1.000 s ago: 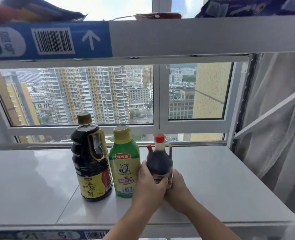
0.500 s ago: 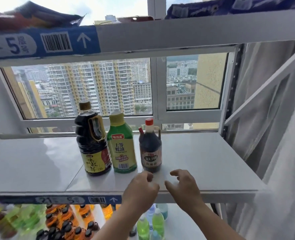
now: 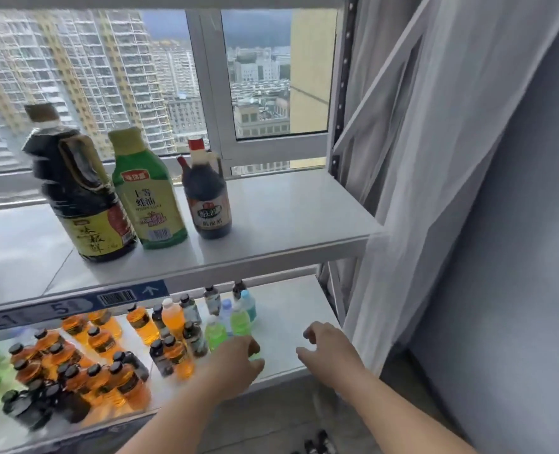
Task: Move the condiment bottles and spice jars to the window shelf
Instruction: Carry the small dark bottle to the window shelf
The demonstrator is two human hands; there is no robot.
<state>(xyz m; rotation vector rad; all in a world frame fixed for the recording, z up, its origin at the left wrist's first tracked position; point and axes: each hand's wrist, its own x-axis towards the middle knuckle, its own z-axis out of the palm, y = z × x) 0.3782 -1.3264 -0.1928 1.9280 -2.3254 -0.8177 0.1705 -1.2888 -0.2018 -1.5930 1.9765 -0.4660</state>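
Red-capped bottle [image 3: 207, 204] upright on window shelf [image 3: 288, 217]

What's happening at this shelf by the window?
A person is stocking condiment bottles. Three stand upright on the window shelf: a big dark bottle, a green bottle and a small dark bottle. The left hand and right hand hold nothing and hover before the lower shelf, crowded with small drink bottles.

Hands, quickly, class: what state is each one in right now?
Left hand: open, fingers loosely curled, holding nothing.
Right hand: open, holding nothing.
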